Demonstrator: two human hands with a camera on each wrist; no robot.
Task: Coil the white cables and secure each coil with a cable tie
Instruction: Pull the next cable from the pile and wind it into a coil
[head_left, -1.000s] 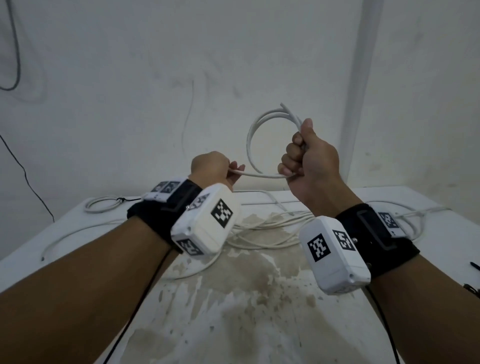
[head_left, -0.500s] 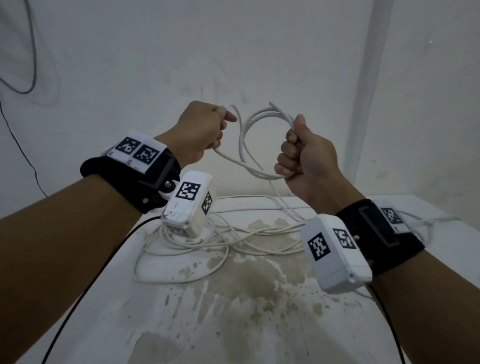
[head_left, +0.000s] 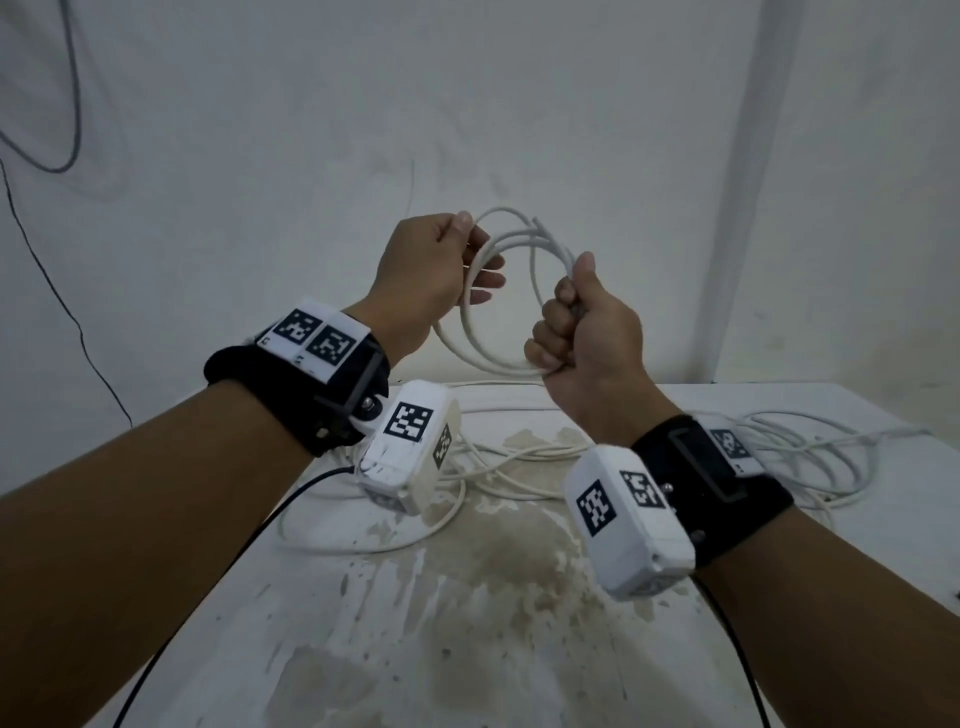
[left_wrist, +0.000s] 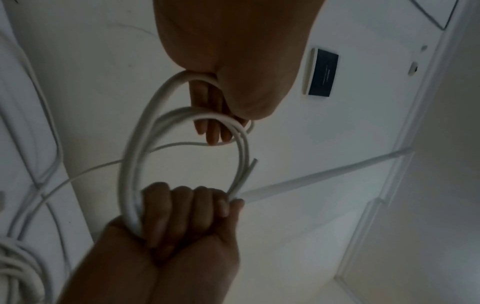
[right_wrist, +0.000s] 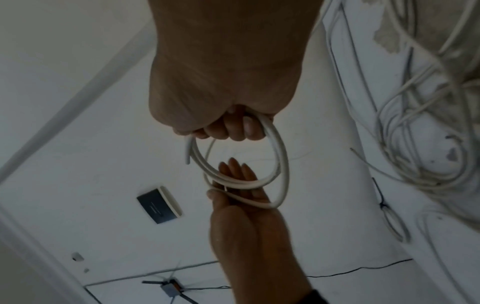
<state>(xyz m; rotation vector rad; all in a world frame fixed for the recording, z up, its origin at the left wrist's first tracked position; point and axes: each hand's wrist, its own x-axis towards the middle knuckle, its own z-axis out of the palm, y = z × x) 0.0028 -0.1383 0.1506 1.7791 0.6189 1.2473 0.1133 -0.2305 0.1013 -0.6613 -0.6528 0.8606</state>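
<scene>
Above the stained white table (head_left: 519, 649), both hands are up at chest height working one coil of white cable (head_left: 498, 306): right hand (head_left: 587, 332) fisted tight round the gathered turns at the coil's right side, thumb up, cut cable end (left_wrist: 253, 162) poking out just above the fist; left hand (head_left: 431, 280) pinches the newest loop at the top left between thumb and forefinger, other fingers loosely extended behind the turns. Roughly three or four turns in the coil, not tidy yet, one loop sits wider than the rest. Free run of the same cable drops from the coil toward the loose white cable pile (head_left: 519, 457) on the table behind the wrists, more tangled loops (head_left: 810, 457) at far right. My read: coiling step, mid-way, plenty of slack left to wind. Next move calls for laying the pinched loop into the right fist, then sliding the left hand down the free run for another turn, keeping loop size matched. No cable tie visible in any view, so it has to be found before securing
</scene>
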